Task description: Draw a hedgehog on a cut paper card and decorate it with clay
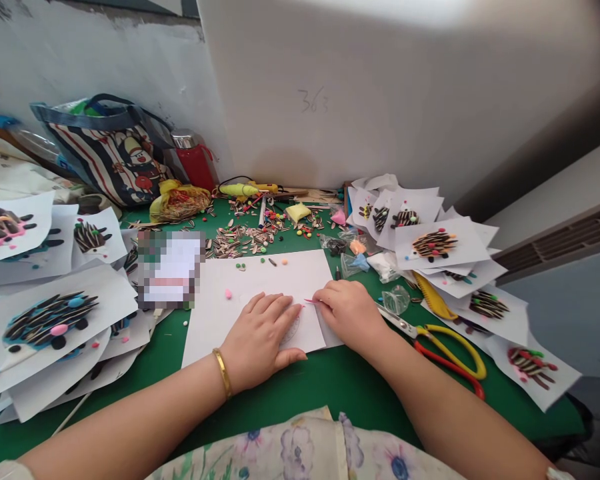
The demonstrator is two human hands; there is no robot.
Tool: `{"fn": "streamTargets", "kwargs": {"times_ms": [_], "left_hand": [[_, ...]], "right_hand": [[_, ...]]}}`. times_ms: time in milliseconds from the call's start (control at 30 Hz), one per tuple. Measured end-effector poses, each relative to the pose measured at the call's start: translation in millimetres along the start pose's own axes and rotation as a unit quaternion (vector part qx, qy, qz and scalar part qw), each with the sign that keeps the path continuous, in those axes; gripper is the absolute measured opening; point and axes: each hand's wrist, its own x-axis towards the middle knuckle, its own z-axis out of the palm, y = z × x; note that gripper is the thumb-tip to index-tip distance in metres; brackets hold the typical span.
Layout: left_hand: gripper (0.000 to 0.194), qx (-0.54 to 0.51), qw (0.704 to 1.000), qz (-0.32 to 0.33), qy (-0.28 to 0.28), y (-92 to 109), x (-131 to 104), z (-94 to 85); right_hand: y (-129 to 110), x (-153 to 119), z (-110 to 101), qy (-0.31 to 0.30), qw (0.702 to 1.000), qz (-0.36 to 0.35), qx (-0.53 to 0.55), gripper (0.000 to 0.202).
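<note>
As left hand [263, 337] touches paper [209, 300], right hand [353, 313] overlapping edge, pink sliver [310, 301] pinched

My left hand [266, 340] lies spread over the white paper [213, 317] on the green table [340, 387], a gold bangle [222, 373] round its wrist; my right hand [350, 315] pinches a thin pink piece [310, 301] at the paper's right side; a pink lump [229, 293] sits on the sheet at ten o'clock from my left hand; taking my hands as the dial's centre, striped seeds [235, 240] scatter at eleven o'clock; the striped bag [105, 153] stands at ten; hedgehog cards pile at nine [115, 293] and two [463, 230]; scissors [411, 329] with red and yellow handles rest at three, just beside my right forearm.
</note>
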Motion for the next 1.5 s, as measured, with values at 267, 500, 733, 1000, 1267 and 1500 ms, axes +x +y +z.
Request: {"fn": "streamTargets", "kwargs": {"times_ms": [267,500,733,1000,1267,1500], "left_hand": [[0.076,-0.001,1.0,0.0,-0.01,0,2,0.4],[0.075,-0.011,1.0,-0.003,-0.005,0,1,-0.4],[0.076,-0.03,0.999,-0.012,-0.012,-1,3,-2.9],[0.079,-0.034,0.999,-0.022,-0.032,-3,7,-4.9],[0.079,-0.03,0.999,-0.023,-0.027,-2,7,-2.9],[0.077,-0.023,0.999,-0.023,-0.028,0,7,-2.3]], "right_hand": [[-5,0,10,0.003,0.998,-0.052,-0.019,0.019],[7,-1,5,0.085,0.995,-0.054,0.006,0.019],[12,3,9,0.07,0.991,-0.113,-0.007,0.019],[11,8,13,0.082,0.986,-0.136,-0.05,0.011],[14,9,14,0.104,0.983,-0.143,-0.038,0.014],[13,7,17,0.11,0.984,-0.134,-0.036,0.015]]}}
